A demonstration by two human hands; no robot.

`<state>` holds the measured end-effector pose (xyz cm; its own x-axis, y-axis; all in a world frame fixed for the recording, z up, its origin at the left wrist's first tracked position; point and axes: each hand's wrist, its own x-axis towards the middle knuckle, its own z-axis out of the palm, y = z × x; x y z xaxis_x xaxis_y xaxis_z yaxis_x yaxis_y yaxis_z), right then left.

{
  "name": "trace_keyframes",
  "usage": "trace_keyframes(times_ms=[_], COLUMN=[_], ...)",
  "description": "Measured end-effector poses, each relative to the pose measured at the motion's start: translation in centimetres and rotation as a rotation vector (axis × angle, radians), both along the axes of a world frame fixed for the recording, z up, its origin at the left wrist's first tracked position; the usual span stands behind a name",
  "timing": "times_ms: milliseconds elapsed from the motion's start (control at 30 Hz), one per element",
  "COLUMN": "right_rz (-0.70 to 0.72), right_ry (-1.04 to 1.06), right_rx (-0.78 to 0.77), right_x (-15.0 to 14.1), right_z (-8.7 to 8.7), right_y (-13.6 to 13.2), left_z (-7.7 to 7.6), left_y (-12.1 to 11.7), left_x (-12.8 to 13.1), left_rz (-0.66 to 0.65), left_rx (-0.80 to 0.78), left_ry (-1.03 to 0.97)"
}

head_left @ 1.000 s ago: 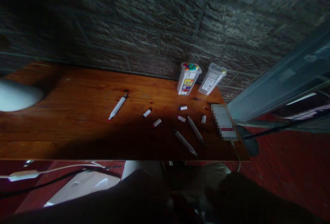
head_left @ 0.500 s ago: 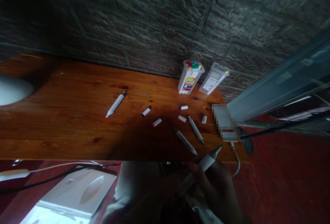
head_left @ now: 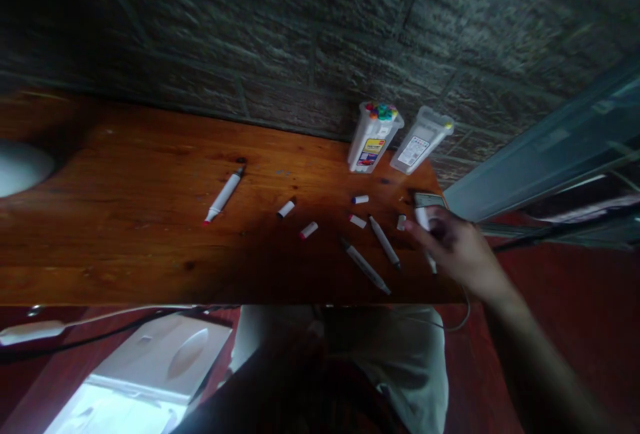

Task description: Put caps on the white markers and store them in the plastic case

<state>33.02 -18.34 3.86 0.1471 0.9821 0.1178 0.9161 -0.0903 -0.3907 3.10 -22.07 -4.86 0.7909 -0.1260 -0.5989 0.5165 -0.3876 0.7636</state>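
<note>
My right hand (head_left: pixel 463 254) is over the right end of the wooden table, its fingers curled round a white marker (head_left: pixel 423 217) that slants downward beneath them. Its thumb tip is close to a small white cap (head_left: pixel 401 222). Under and behind this hand lies a phone (head_left: pixel 429 200), mostly covered. Left of the hand are two uncapped markers, one (head_left: pixel 385 242) nearer and one (head_left: pixel 367 269) closer to the front edge. My left hand (head_left: pixel 313 341) is low over my lap in deep shadow, and its fingers cannot be made out.
Loose caps lie mid-table: a blue-ended one (head_left: pixel 360 199), a pink-ended one (head_left: pixel 357 221), a red-ended one (head_left: pixel 309 230) and a dark-ended one (head_left: pixel 286 209). Another marker (head_left: pixel 224 195) lies left. By the wall stand a full marker case (head_left: pixel 373 144) and a clear case (head_left: pixel 420 144). A cable (head_left: pixel 465 317) hangs from the table's right.
My right hand has moved from above my lap, up and right to the phone, carrying the marker. The loose caps and markers on the table have stayed put; the view has shifted slightly.
</note>
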Motion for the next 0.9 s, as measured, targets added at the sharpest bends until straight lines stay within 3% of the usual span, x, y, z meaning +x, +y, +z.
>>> trace_keyframes(times_ms=[100,167,233,300,333,433,533,667,800,900], right_rz=[0.062,0.071,0.107,0.121,0.110,0.086,0.223,0.385,0.361,0.303], right_ry=[-0.349,-0.484,-0.542,-0.562,-0.562,-0.470,-0.276,-0.163,-0.002,0.389], right_rx=[-0.195,-0.299,-0.352,-0.354,-0.335,-0.215,-0.139,-0.211,-0.168,-0.142], right_x=[-2.5,-3.8,-4.3,-4.1,-3.9,-3.7,-4.6,-6.7,-7.3,-6.8], right_z=[-0.5,-0.7,-0.8,-0.8,-0.8,-1.0,-1.6,-3.6,-4.4,-3.5], right_y=[3.0,4.1,4.5,4.5,4.3,2.9,0.8,-1.4,-2.0,-2.1], left_z=[0.9,1.5,1.9,2.2,2.3,2.5,2.7,3.1,3.0,2.9], left_y=[-0.3,-0.4,-0.2,0.3,0.6,1.4,1.9,2.0,1.8,1.6], left_x=[-1.4,-1.4,-1.1,-1.0,-1.1,-1.6,-1.9,-2.0,-2.0,-1.8], left_rz=[0.595,0.880,1.179,1.397,1.438,1.404,1.349,1.319,1.318,1.317], left_rx=[0.053,0.020,-0.083,-0.260,-0.341,-0.462,-0.426,-0.370,-0.296,-0.199], left_ry=[-0.256,-0.354,-0.423,-0.465,-0.484,-0.568,-0.637,-0.672,-0.645,-0.638])
